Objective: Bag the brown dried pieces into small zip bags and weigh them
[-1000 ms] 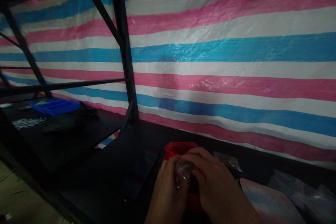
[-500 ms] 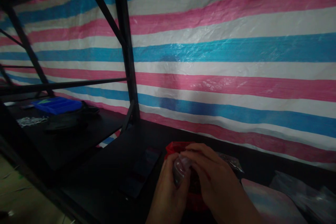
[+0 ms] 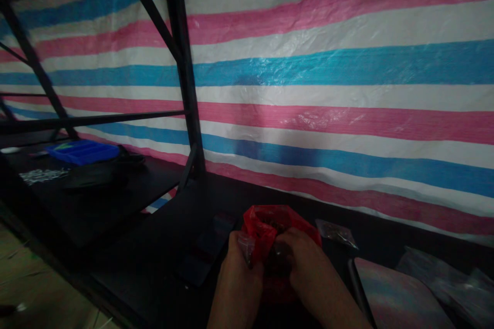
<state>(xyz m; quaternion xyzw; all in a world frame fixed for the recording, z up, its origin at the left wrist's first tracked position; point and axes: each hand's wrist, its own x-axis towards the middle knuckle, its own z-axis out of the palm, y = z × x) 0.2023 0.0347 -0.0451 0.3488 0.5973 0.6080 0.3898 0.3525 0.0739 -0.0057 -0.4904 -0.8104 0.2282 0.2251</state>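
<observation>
A red plastic bag (image 3: 283, 212) stands with its mouth open on the black shelf, and small dark items show dimly inside it. At its left side, my left hand (image 3: 239, 277) is closed on a small clear plastic bag (image 3: 246, 247), beside a fold of the red bag. My right hand (image 3: 309, 262) reaches into the red bag from the right. Its fingertips are hidden in there, so their grip does not show. A dark flat object like a phone (image 3: 208, 249) lies left of my hands.
A filled clear packet (image 3: 336, 233) lies right of the red bag. Nearer are a pale, shiny flat item (image 3: 397, 293) and loose clear bags (image 3: 443, 277). A blue tray (image 3: 83, 151) sits on the left shelf, past a black post (image 3: 185, 72). A striped sheet (image 3: 347, 72) hangs behind.
My hands, together on the clear bag before, have moved apart. The right hand has lowered into the red bag, while the left keeps the clear bag. The view has shifted slightly.
</observation>
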